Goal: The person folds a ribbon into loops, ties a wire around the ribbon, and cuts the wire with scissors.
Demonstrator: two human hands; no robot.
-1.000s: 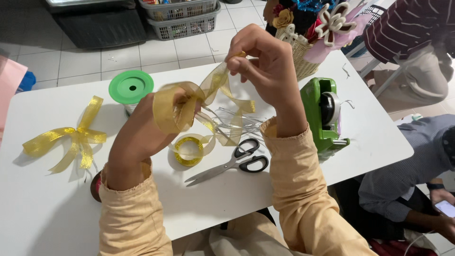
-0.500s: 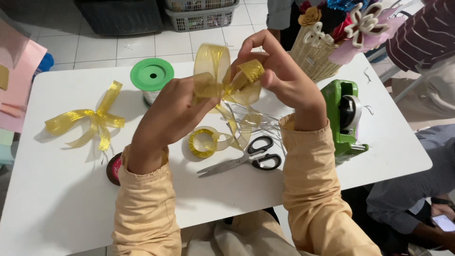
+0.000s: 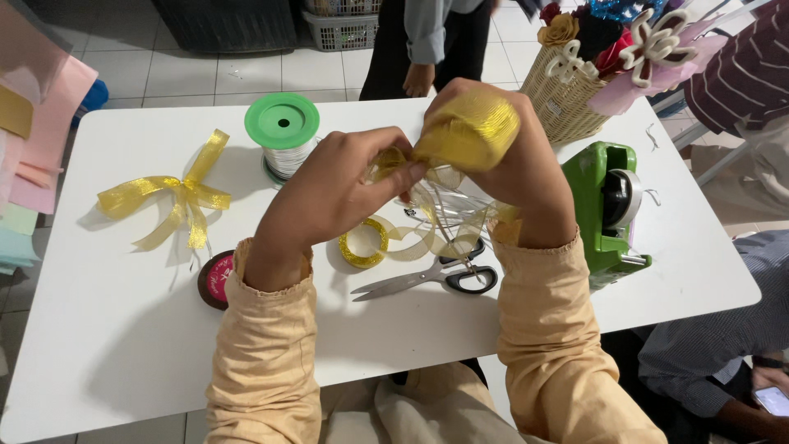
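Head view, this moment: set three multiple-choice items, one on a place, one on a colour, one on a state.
1. Where do the scissors lie?
A. in the wicker basket
B. flat on the white table, below the hands
C. on the floor

2. What colour is the top of the spool?
A. green
B. blue
C. black

3. What is the right hand doing?
A. resting empty
B. gripping the tape dispenser
C. holding a loop of gold ribbon

Key: 1 B, they lie on the table near the wrists. 2 A, its round flange is green. 3 C, the ribbon wraps over its fingers while the left hand pinches the middle.
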